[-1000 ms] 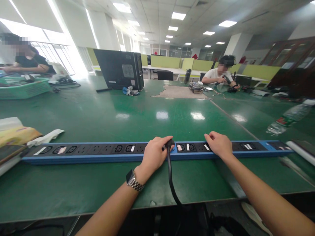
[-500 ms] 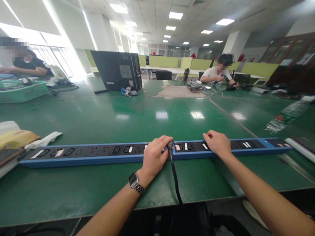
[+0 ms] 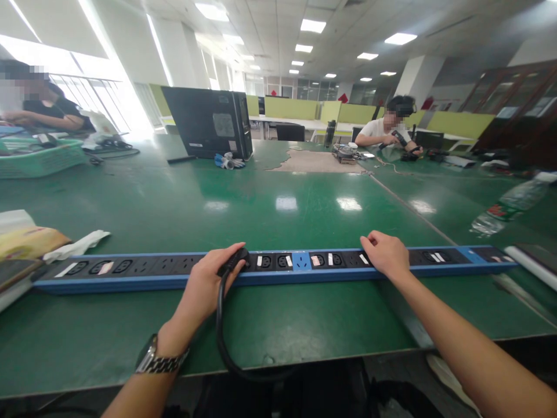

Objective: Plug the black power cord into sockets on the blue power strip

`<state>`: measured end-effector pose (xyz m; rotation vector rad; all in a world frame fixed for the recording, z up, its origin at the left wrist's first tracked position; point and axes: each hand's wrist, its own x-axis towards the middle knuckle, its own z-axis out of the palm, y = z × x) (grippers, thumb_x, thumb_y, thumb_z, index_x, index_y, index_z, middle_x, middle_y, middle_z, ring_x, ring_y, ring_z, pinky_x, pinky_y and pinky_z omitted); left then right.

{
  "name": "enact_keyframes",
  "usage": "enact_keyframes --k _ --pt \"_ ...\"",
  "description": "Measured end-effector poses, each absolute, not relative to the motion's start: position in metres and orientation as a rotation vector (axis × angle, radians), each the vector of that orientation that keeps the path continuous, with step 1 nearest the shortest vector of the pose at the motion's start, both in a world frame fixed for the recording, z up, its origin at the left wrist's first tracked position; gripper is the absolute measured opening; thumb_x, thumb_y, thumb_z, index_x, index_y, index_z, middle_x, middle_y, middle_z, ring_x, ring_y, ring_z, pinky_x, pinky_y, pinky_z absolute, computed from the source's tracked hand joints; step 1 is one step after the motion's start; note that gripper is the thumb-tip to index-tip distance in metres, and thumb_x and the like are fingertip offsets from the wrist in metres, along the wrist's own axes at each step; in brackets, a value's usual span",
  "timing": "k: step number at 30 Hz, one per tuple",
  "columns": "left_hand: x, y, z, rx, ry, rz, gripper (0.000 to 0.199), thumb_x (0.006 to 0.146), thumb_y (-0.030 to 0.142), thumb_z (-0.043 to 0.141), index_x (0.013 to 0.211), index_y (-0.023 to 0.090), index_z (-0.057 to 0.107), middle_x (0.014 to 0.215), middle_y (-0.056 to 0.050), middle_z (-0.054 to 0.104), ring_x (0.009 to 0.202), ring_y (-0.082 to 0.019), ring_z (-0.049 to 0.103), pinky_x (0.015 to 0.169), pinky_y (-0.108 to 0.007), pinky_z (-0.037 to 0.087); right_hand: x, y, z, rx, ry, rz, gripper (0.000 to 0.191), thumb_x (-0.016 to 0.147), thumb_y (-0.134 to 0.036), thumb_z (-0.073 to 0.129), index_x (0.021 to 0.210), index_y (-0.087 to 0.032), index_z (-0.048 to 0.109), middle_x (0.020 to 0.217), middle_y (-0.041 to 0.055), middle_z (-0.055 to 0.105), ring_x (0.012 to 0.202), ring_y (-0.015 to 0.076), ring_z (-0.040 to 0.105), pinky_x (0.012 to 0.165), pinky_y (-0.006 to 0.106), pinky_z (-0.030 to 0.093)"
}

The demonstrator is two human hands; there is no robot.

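Taking 12 as straight away from you and the middle of the view as centre: nearest is the cable point(image 3: 220, 328), looping down toward 6 and over the edge of the tabletop point(image 3: 243, 223). I'd leave it slack so its weight doesn't twist the plug point(image 3: 242, 256).

That's in your left hand point(image 3: 202, 284), around 8, thumb and fingers pinched on the body, watch point(image 3: 163, 363) on the wrist behind. Good hold imo: grip the body, not the cable. The plug's right over the strip point(image 3: 278, 279), but your fingers cover the contact, so I can't tell if it's in a socket or just above one. I'd square it up first and move it straight, no rocking, since a tilted plug would probably bind.

The strip runs from about 8:30 to 3:30. Your right hand point(image 3: 387, 252), near 4, is loosely curled over it; can't see whether the fingers grip or just rest. If the strip slides, press down there, maybe a bit closer to the plug. The blue socket point(image 3: 301, 261) sits between the hands.

Further out, bottle point(image 3: 507, 209) at 3, gloves point(image 3: 228, 161) and PC point(image 3: 204, 125) past 10. All well clear of your elbows.
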<state>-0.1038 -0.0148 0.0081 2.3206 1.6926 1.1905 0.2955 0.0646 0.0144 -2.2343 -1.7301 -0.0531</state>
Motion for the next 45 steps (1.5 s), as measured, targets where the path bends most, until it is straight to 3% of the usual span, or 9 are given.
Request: enact_keyframes --k 11,19,27,45 --pt "-0.094 -0.02 0.002 2.498 1.723 1.115 0.031 0.092 0.039 0.053 0.116 0.023 0.066 0.112 -0.008 0.072 0.103 -0.026 0.065 0.092 -0.043 0.051 0.295 0.065 0.014 -2.238 -1.729 -0.037 0.039 0.086 -0.052 0.043 0.075 -0.024 0.068 0.078 0.005 0.068 0.069 0.0175 0.056 0.055 0.026 0.026" --pt "-0.061 -0.025 0.025 2.324 1.575 1.549 0.03 0.089 0.034 0.061 0.116 0.024 0.064 0.112 -0.006 0.071 0.1 -0.02 0.067 0.093 -0.034 0.051 0.296 0.064 0.013 -2.198 -1.736 -0.09 0.038 0.086 -0.049 0.044 0.074 -0.023 0.069 0.075 0.0056 0.068 0.067 0.0168 0.057 0.054 0.026 0.025" --pt "0.007 0.004 0.02 2.37 1.508 1.171 0.029 0.086 0.022 0.063 0.115 0.023 0.066 0.105 -0.005 0.074 0.096 -0.022 0.067 0.082 -0.036 0.053 0.296 0.065 0.013 -2.223 -1.714 -0.044 0.037 0.086 -0.05 0.044 0.074 -0.024 0.068 0.077 0.0048 0.069 0.069 0.0169 0.056 0.055 0.026 0.025" --pt "0.018 0.002 0.012 2.514 1.634 0.982 0.029 0.085 0.021 0.065 0.114 0.026 0.065 0.104 -0.003 0.072 0.097 -0.024 0.063 0.079 -0.037 0.047 0.295 0.064 0.013 -2.184 -1.703 -0.026 0.036 0.086 -0.049 0.045 0.073 -0.023 0.067 0.077 0.0042 0.068 0.067 0.0159 0.055 0.056 0.025 0.024"
